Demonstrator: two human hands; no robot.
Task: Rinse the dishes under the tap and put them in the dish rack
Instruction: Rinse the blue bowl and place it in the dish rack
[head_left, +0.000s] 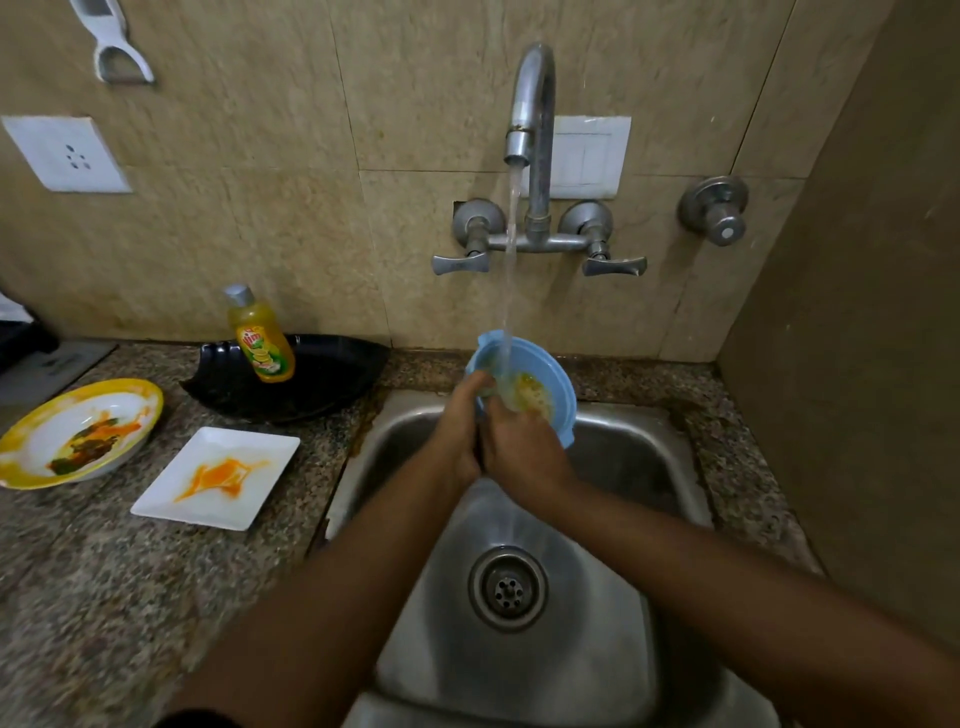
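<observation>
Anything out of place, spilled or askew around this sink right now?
Only the yellow soap bottle: it leans tilted in the black tray rather than standing upright. No spill shows. The smeared round plate and square plate simply await rinsing.

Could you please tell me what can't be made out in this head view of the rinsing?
- Dish rack: not in the frame.
- Near rim of the blue bowl: covered by the left hand and right hand.
- Fingertips inside the bowl: blurred by water and foam.
- Yellow-rimmed plate: cut off by the left edge.
- Soap bottle label: too small to read.
</observation>
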